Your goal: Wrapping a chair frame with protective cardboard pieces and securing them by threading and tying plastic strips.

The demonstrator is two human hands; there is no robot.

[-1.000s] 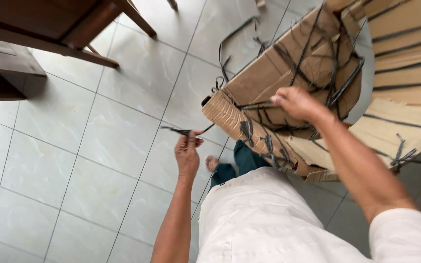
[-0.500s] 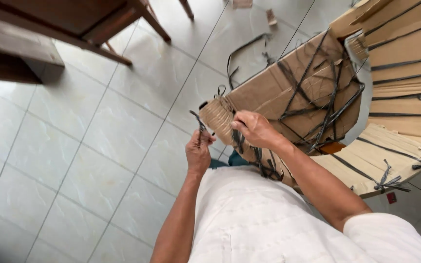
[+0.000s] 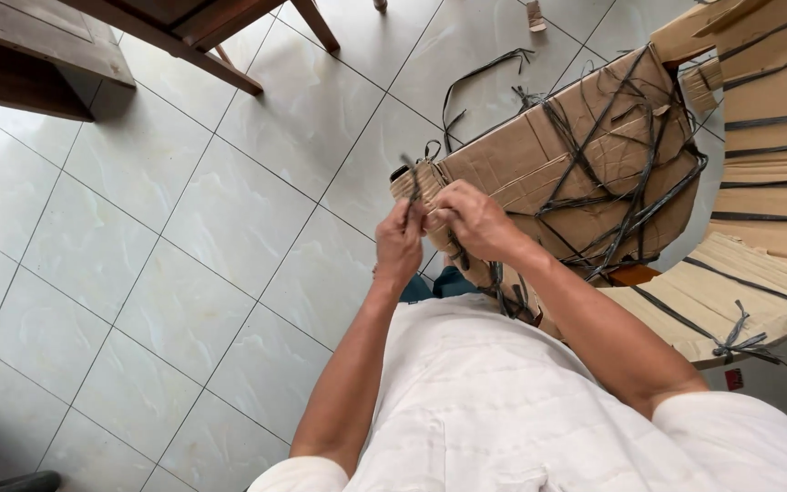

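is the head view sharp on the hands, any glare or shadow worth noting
Head view: left hand and right hand fairly sharp on the dark strap; soft daylight sheen on the floor tiles; deep shadow under the wooden furniture; wide-angle bend at edges.

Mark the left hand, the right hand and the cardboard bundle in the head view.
left hand [image 3: 400,244], head view, back of the hand
right hand [image 3: 471,219], head view, knuckles
cardboard bundle [image 3: 539,155], head view, bare brown face between the dark straps
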